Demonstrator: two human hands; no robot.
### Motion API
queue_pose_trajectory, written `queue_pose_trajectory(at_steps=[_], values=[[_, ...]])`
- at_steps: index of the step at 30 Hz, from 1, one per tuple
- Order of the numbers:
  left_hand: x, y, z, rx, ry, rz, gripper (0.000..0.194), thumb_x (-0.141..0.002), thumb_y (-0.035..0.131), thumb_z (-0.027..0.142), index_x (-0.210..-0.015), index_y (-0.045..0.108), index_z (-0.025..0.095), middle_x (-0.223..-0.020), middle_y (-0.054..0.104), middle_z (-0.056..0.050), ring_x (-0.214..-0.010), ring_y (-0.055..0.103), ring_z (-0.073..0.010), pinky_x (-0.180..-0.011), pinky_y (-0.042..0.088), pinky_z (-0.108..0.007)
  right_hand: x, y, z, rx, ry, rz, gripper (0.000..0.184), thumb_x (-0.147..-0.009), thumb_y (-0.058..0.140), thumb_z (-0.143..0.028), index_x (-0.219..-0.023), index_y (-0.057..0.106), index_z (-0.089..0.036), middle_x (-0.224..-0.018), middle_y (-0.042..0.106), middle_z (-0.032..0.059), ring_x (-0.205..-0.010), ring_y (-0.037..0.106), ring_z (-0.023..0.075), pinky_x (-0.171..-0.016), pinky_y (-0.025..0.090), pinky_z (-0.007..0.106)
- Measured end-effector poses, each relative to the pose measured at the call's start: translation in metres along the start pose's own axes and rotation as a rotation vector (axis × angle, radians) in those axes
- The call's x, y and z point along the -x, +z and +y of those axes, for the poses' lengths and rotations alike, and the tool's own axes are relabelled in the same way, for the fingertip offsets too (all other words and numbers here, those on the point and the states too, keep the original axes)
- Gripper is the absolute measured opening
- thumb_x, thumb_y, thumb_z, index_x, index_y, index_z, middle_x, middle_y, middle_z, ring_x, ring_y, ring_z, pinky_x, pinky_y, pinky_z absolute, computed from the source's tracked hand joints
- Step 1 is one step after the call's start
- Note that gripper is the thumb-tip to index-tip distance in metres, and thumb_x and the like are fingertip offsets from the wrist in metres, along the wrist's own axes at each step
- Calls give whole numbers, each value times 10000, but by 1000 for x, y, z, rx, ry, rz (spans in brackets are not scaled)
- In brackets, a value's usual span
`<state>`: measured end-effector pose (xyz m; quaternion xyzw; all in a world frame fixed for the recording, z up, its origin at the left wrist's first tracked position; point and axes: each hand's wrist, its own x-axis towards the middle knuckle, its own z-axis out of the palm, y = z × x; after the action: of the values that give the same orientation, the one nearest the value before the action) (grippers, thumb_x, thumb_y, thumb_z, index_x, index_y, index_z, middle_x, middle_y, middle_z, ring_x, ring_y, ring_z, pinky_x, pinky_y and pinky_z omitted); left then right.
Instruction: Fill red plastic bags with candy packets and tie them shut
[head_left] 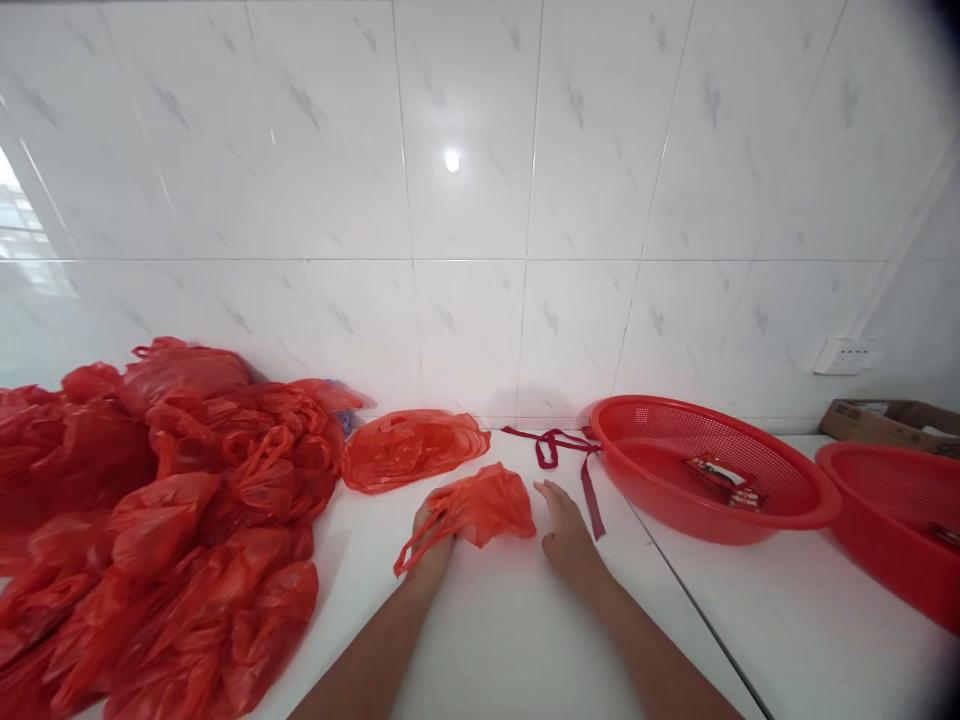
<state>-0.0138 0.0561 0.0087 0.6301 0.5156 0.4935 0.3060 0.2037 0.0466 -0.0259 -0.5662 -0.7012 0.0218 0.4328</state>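
Just above the white table, a crumpled red plastic bag (491, 505) is held by my left hand (433, 535), with the bag's handle loops hanging over the wrist side. The bag covers most of that hand's fingers. My right hand (564, 530) is a little to the right of the bag, apart from it, with its fingers spread and nothing in them. Behind the held bag lies a flat stack of red plastic bags (416, 448). A dark red ribbon (551, 450) lies loosely beyond my right hand.
A large heap of red plastic bags (202, 500) fills the left side. On the right stands a red basket (637, 480) with a few small wrapped packets (724, 475) inside. Another red basket (885, 530) and a cardboard box (885, 425) are farther right. A tiled wall (472, 330) bounds the table's back.
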Motion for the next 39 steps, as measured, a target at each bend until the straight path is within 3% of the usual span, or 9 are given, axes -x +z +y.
queue_pose_trajectory(at_steps=[4, 9, 12, 16, 19, 24, 28, 34, 39], values=[[4, -1, 8, -96, 21, 64, 332, -815, 349, 249, -521, 500, 220, -599, 623, -17, -599, 595, -132, -495, 486, -192, 6, -5, -39, 33, -175, 168, 516, -786, 473, -188, -1297, 408, -198, -1148, 546, 129, -1092, 512, 267, -927, 437, 480], [19, 9, 9, 319, 52, 69, 116, -756, 587, 292, -731, 545, 187, -717, 610, 1, -649, 574, -134, -613, 492, -234, 19, 18, -89, 28, -327, 41, 476, -767, 525, -191, -1238, 477, -238, -1261, 477, 128, -971, 553, 244, -792, 487, 396], [17, 11, 7, 494, -80, -1, 209, -770, 597, 385, -768, 557, 180, -777, 611, -11, -764, 594, -156, -709, 501, -280, 8, 14, -77, 21, -133, -5, 180, -819, 423, -155, -866, 587, -215, -938, 598, 68, -778, 555, 186, -685, 471, 325], [9, 8, 1, 652, -205, 20, 279, -714, 668, 411, -792, 547, 172, -893, 609, -32, -914, 594, -185, -780, 497, -318, -9, -14, -39, 11, 144, 96, 197, -871, 383, -227, -718, 507, -212, -703, 559, 15, -675, 514, 168, -600, 421, 282], [9, 8, -1, 651, -204, 18, 287, -681, 704, 390, -756, 541, 167, -821, 586, -14, -849, 587, -164, -758, 496, -298, -4, -23, -41, 26, 32, 165, 167, -880, 410, -277, -791, 532, -206, -752, 574, 31, -713, 523, 175, -644, 421, 294], [17, 10, 5, 556, -102, -86, 250, -687, 703, 350, -761, 541, 174, -733, 560, 9, -699, 541, -123, -712, 477, -267, 16, 7, -77, 15, -321, -8, 207, -884, 369, -173, -900, 573, -203, -829, 599, 51, -772, 552, 177, -679, 450, 296], [20, 8, 9, 562, -69, -176, 227, -710, 692, 327, -783, 538, 177, -785, 566, -8, -763, 536, -134, -776, 466, -287, 8, 21, -64, 44, -181, 2, 317, -852, 330, -98, -1046, 570, -172, -1118, 583, 111, -1019, 546, 207, -804, 469, 322], [17, 9, 7, 716, -184, -195, 210, -759, 648, 345, -769, 513, 184, -753, 520, 8, -740, 508, -111, -715, 437, -239, -13, -5, -18, 196, 289, -19, 330, -864, 339, -191, -1012, 621, -103, -829, 650, 109, -759, 607, 219, -643, 458, 319], [17, 18, 2, 677, -223, -199, 216, -754, 646, 367, -745, 565, 168, -675, 531, 11, -638, 482, -105, -647, 414, -238, -7, -4, -34, 191, 154, -38, 250, -858, 399, -192, -875, 647, -173, -803, 647, 64, -761, 593, 193, -657, 447, 301]])
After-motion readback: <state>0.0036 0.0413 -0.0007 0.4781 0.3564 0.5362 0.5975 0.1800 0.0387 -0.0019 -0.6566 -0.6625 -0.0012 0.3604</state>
